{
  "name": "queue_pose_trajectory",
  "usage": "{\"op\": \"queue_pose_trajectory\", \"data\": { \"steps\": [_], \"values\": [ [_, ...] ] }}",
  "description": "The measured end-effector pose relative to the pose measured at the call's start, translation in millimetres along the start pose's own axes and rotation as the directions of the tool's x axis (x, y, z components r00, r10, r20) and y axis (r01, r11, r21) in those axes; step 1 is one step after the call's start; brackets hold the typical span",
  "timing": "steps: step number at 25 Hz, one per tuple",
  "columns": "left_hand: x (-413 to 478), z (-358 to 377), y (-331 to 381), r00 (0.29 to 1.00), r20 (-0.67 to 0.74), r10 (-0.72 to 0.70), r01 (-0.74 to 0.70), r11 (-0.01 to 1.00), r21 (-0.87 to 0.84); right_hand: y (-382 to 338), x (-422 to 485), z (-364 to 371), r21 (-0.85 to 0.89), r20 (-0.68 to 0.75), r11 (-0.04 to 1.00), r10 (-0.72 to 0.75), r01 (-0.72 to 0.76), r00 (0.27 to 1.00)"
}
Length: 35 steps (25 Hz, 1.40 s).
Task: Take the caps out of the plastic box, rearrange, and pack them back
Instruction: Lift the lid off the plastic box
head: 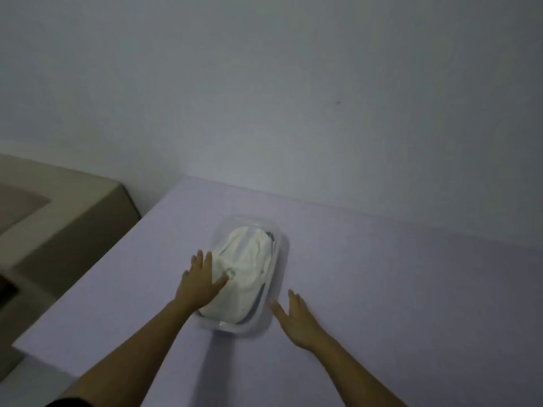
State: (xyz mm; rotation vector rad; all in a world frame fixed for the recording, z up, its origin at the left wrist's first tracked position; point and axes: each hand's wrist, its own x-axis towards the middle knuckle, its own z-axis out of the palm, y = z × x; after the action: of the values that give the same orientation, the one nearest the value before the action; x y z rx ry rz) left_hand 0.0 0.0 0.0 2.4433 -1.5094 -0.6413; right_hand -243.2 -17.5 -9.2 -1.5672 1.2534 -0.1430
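Left grip (201, 284), flat-fingered, apparently steadies the white cap (249, 254) inside the plastic box (284, 254); right grip (295, 318) beside it is open, empty.

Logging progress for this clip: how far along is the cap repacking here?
The white cap sits in the clear plastic box, something dark beneath. The left hand rests flat on it; the right hand is open beside the box. Unpacking unstarted or packing finished: one frame cannot tell.
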Motion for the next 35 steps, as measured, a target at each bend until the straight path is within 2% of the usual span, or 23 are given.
{"op": "queue_pose_trajectory", "data": {
  "steps": [3, 6, 9, 12, 18, 22, 25, 31, 33, 35],
  "values": [
    [-5.1, -1.5, -28.1, 0.982, 0.085, -0.171, 0.185, 0.960, -0.209, -11.7, 15.6, 26.0, 0.225, -0.008, 0.970, 0.097, -0.093, 0.995],
    [-12.3, 4.2, -39.3, 0.975, 0.121, -0.186, 0.220, 0.874, -0.433, -18.7, 25.8, 53.6, 0.404, 0.067, 0.894, 0.183, -0.194, 0.981],
    [-13.6, 3.8, -39.6, 0.962, 0.113, -0.250, 0.271, 0.800, -0.535, -15.5, 34.1, 63.8, 0.579, 0.057, 0.807, 0.101, -0.115, 0.993],
    [-18.0, 4.8, -26.1, 0.967, 0.124, -0.223, 0.254, 0.778, -0.575, -6.7, 30.9, 48.9, 0.694, -0.003, 0.717, 0.087, -0.061, 0.996],
    [-44.3, 43.3, 58.7, 0.987, 0.154, -0.046, 0.133, 0.768, -0.626, 58.1, -24.6, -24.5, 0.711, -0.164, 0.703, 0.160, 0.004, 0.973],
    [-69.9, 84.9, 122.3, 0.973, 0.231, 0.026, 0.139, 0.732, -0.667, 107.3, -76.6, -81.3, 0.728, -0.212, 0.686, 0.218, 0.005, 0.953],
    [-84.4, 102.2, 149.0, 0.969, 0.247, 0.027, 0.143, 0.753, -0.642, 128.1, -97.5, -101.4, 0.737, -0.195, 0.675, 0.239, -0.019, 0.951],
    [-98.0, 120.3, 148.5, 0.977, 0.207, 0.049, 0.067, 0.852, -0.519, 146.0, -105.0, -104.7, 0.715, -0.133, 0.697, 0.204, -0.049, 0.970],
    [-96.5, 124.1, 148.7, 0.985, 0.175, 0.008, 0.077, 0.879, -0.471, 147.3, -103.6, -104.8, 0.710, -0.117, 0.701, 0.211, -0.066, 0.970],
    [-94.0, 125.6, 151.0, 0.986, 0.137, -0.099, 0.150, 0.887, -0.436, 148.0, -100.7, -103.2, 0.701, -0.135, 0.711, 0.209, -0.056, 0.969]
  ]
}}
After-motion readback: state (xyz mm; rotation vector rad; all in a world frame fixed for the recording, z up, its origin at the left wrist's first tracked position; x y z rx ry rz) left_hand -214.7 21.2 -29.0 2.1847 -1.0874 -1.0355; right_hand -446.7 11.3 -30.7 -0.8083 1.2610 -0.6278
